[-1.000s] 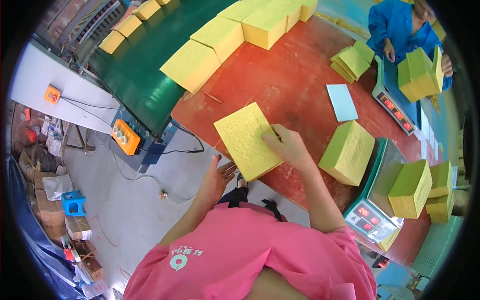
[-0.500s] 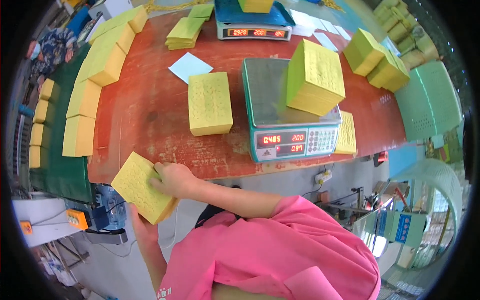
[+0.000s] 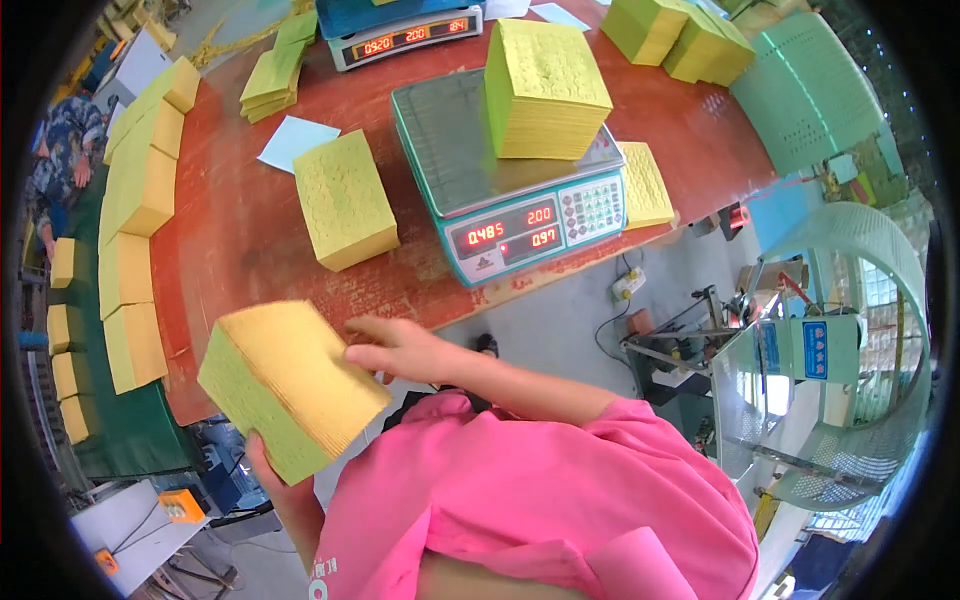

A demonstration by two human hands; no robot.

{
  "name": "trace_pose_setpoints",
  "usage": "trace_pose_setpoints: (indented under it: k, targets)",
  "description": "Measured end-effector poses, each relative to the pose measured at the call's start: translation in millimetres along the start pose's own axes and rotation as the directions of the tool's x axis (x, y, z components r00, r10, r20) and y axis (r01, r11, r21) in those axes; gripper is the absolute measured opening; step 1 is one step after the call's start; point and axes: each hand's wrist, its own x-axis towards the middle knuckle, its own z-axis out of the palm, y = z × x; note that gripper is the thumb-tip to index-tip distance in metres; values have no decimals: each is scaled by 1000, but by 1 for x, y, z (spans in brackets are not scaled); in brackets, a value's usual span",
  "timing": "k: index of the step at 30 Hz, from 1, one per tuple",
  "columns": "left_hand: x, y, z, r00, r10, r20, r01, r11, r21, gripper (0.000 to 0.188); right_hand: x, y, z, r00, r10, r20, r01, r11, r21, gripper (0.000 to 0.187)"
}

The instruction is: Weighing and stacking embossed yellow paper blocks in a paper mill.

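Over the table's near left edge, my left hand [image 3: 272, 468] grips a thick stack of yellow paper [image 3: 310, 375] from below. The stack is tilted, its embossed, greenish face to the lower left and its cut edges turned up to the right. Beside its right edge is my right hand [image 3: 405, 350], with fingers apart; whether they touch the paper I cannot tell. Another paper stack [image 3: 345, 200] lies on the red table [image 3: 235, 220]. To its right, a green-framed digital scale [image 3: 500, 215] carries a taller stack [image 3: 548, 95] of the same paper.
A row of paper blocks [image 3: 145, 195] lines the table's left side, with smaller blocks [image 3: 65, 325] beyond. A second scale [image 3: 405, 35] stands at the back. Pale blue sheets [image 3: 297, 143] lie nearby. A green perforated basket [image 3: 810, 95] is at right. At far left is another person [image 3: 75, 150].
The stack in my left hand has been turned so its cut edges face up. My right hand has moved from its top to its right side. The view has swung to the right.
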Motion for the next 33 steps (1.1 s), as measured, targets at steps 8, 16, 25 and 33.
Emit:
trace_pose_setpoints:
  k: [8, 16, 25, 33]
  targets:
    - [51, 50, 270, 745, -134, 654, -92, 949, 301, 59, -99, -122, -135, 892, -257, -371, 272, 962, -12, 48]
    - [126, 39, 494, 666, -241, 706, -156, 881, 448, 69, -81, -193, -309, 812, -370, -452, 448, 891, 76, 35]
    - [158, -8, 522, 794, -281, 539, -26, 870, 492, 71, -48, -171, -378, 921, -243, -304, 301, 939, 163, 34]
    - [149, -13, 523, 844, -236, 482, -48, 862, 505, 73, -45, -164, -379, 907, -259, -331, 317, 939, 135, 32]
